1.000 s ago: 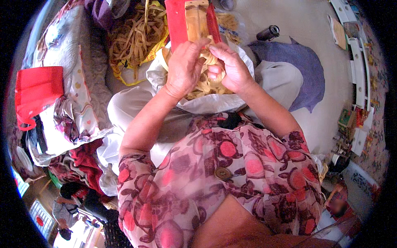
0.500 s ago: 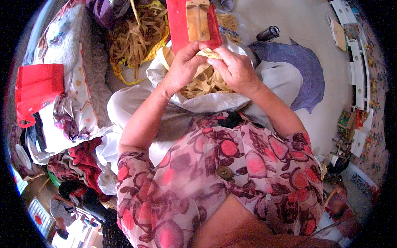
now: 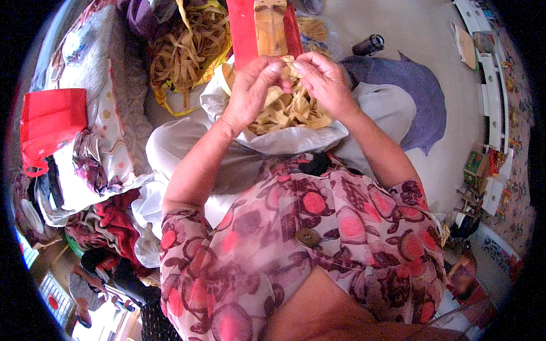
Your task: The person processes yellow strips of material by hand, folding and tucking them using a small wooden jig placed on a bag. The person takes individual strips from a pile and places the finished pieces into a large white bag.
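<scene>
Between the fingertips of both my hands is a thin tan strip (image 3: 290, 64), pale and ribbon-like. My left hand (image 3: 255, 91) pinches its left side with thumb and forefinger, the other fingers loosely curled. On the opposite side my right hand (image 3: 328, 82) grips it the same way. Just below lies a white cloth sack (image 3: 278, 142), spread open over my lap and full of loose, curling tan strips (image 3: 298, 111). Past my fingertips stands a red board (image 3: 243, 34) with a wooden block (image 3: 271, 28) fixed on it.
A yellow bag (image 3: 165, 102) of longer tan strips (image 3: 187, 51) lies at the far left. Far right are a black flask (image 3: 368, 45) and a blue-grey cloth (image 3: 412, 91). A red bag (image 3: 54, 116) rests on the bed at left. Another person (image 3: 88, 290) appears lower left.
My fingertips have moved slightly apart and up. The strip, earlier lying crosswise in a tight pinch, now stands more upright between them, and more of the sack's contents shows.
</scene>
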A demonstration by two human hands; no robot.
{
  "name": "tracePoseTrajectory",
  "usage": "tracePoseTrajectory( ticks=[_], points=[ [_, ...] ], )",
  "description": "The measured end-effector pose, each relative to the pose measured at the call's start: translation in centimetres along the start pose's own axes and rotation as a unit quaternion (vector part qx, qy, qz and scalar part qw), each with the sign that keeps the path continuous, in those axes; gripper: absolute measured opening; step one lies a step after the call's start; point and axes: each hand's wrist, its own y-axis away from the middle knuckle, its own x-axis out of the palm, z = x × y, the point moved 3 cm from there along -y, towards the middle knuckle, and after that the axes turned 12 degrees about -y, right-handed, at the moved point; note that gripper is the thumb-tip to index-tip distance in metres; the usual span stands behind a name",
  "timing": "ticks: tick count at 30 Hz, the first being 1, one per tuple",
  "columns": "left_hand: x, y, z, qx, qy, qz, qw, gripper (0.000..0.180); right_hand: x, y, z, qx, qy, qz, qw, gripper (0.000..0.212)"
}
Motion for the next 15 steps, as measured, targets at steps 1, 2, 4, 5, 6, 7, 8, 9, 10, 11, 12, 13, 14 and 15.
tracePoseTrajectory(
  ticks=[1,2,4,5,6,7,8,9,10,11,12,13,14,15],
  points=[
    [0.0,-0.1,0.3,0.016,-0.027,-0.003,1.0,0.009,0.0,0.0,-0.2,-0.002,-0.002,0.001,1.0,0.017],
    [0.0,-0.3,1.0,0.031,-0.054,-0.006,0.998,0.009,0.1,0.0,-0.2,-0.003,-0.005,0.001,1.0,0.019],
    [-0.2,-0.5,1.5,0.05,-0.071,-0.009,0.996,0.007,0.1,0.0,-0.3,0.049,-0.067,-0.009,0.997,0.022],
    [-0.6,-0.5,1.5,0.047,-0.121,-0.021,0.991,0.006,-0.1,0.0,-0.2,0.104,-0.126,-0.018,0.986,0.024],
    [-0.8,-0.6,0.9,0.044,-0.17,-0.03,0.984,0.005,-0.5,0.2,-0.1,0.156,-0.185,-0.031,0.97,0.026],
    [-1.0,-0.8,0.3,0.041,-0.218,-0.039,0.974,0.004,-1.1,0.1,0.2,0.146,-0.166,-0.041,0.974,0.028],
    [-1.0,-0.6,-0.6,0.046,-0.257,-0.058,0.963,0.004,-1.8,-0.1,0.4,0.136,-0.147,-0.052,0.978,0.029],
    [-1.1,-0.5,-0.7,0.055,-0.275,-0.062,0.958,0.004,-2.7,-0.5,0.6,0.126,-0.127,-0.06,0.982,0.03],
    [-1.4,-0.4,-0.7,0.065,-0.292,-0.067,0.952,0.004,-3.4,-0.6,0.3,0.122,-0.168,-0.044,0.977,0.027],
    [-1.6,-0.4,-0.7,0.074,-0.31,-0.071,0.945,0.004,-3.5,-0.5,0.0,0.118,-0.159,-0.052,0.979,0.025],
    [-1.9,-0.3,-0.6,0.067,-0.357,-0.073,0.929,0.009,-3.2,-0.3,-0.2,0.115,-0.152,-0.06,0.98,0.024],
    [-2.0,-0.3,-0.9,0.109,-0.408,-0.071,0.904,0.013,-3.1,-0.1,-0.3,0.111,-0.144,-0.068,0.981,0.022],
    [-2.0,-0.3,-1.4,0.151,-0.456,-0.069,0.874,0.017,-3.1,0.0,-0.3,0.112,-0.149,-0.033,0.982,0.016],
    [-1.9,-0.3,-1.8,0.193,-0.502,-0.065,0.841,0.021,-2.8,0.1,-0.4,0.093,-0.11,-0.026,0.989,0.015]
  ],
)
